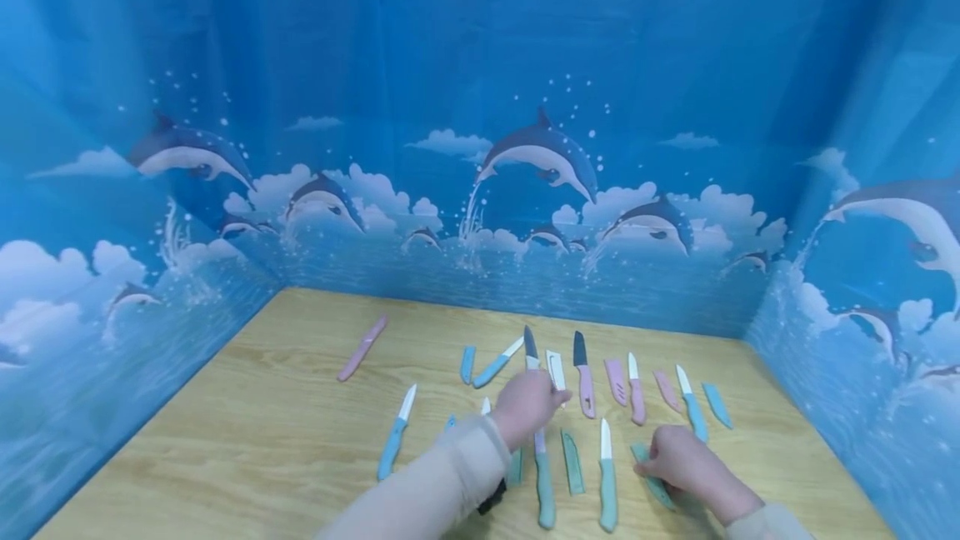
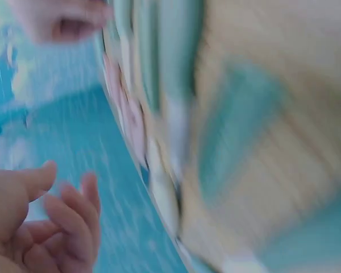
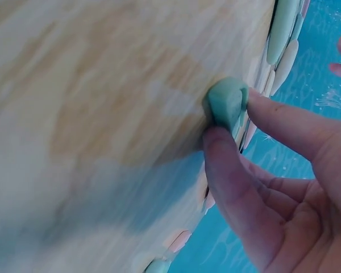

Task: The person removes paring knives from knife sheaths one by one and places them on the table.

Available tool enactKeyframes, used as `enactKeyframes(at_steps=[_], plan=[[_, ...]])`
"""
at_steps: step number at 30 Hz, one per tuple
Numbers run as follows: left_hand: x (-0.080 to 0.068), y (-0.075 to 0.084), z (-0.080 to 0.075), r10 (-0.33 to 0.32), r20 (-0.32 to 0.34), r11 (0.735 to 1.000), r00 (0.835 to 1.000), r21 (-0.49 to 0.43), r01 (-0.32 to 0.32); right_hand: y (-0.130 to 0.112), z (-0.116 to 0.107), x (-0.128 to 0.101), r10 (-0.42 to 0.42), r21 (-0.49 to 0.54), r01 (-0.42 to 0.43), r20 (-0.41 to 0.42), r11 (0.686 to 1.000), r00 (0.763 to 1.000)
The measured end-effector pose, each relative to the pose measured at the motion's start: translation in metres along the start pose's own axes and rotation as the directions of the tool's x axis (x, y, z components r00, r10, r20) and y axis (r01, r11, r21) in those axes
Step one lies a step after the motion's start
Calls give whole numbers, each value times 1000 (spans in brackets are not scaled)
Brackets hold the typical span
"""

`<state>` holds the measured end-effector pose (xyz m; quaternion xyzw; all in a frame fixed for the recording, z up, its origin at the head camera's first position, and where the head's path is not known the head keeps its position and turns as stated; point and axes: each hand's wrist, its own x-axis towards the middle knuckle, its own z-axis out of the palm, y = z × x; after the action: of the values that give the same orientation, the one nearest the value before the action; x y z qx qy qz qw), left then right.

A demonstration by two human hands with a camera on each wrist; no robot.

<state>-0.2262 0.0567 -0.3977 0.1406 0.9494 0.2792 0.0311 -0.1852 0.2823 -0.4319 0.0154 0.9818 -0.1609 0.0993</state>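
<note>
The right hand [image 1: 686, 463] pinches a green sheath [image 3: 225, 102] between thumb and finger at the table's [image 1: 247, 440] near right. The left hand [image 1: 528, 407], fingers loosely curled and holding nothing, hovers over a green knife [image 1: 543, 482] among knives and sheaths lying in rows.

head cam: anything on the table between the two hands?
Yes: between left hand and right hand lie a green sheath and a green-handled knife, head view.

About 9 knives [image 1: 607, 475] and 9 sheaths [image 1: 362, 347].
</note>
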Motion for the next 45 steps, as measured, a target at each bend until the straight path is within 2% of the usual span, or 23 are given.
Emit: enactKeyframes(at_steps=[5,8,14,19,22,27,31,34,38,42,44,45], plan=[[11,-45,-26,-46,-165,994,985,87,61,0,-1,1,22,0,-22,21,1000,1000],[15,-75,-42,-77,-211,990,974,100,100,0,0,2,31,7,-32,28,999,999],[17,-139,-68,-185,-216,964,959,150,219,1,0,2,18,20,-19,15,1000,1000],[16,-189,-89,-277,-183,951,943,85,296,2,2,0,5,43,-5,-1,999,1000],[11,-209,-102,-329,-115,942,937,22,334,2,3,0,0,53,0,-3,999,1000],[5,-231,-119,-344,-10,939,939,-7,344,2,1,2,18,32,-18,2,999,1000],[1,-242,-126,-306,-13,951,952,48,306,1,1,2,16,39,-16,2,999,1000],[-2,-248,-128,-301,-21,949,953,88,302,1,2,2,14,40,-14,4,999,1000],[-4,-251,-126,-314,18,940,949,142,309,-1,3,1,24,24,-24,12,999,1000],[-1,-248,-126,-275,82,934,958,257,247,-1,3,1,22,26,-22,16,999,1000],[3,-246,-126,-275,81,924,958,297,240,-1,2,1,19,29,-19,12,999,1000],[6,-246,-125,-276,58,919,960,308,245,0,2,2,18,29,-18,9,999,1000]])
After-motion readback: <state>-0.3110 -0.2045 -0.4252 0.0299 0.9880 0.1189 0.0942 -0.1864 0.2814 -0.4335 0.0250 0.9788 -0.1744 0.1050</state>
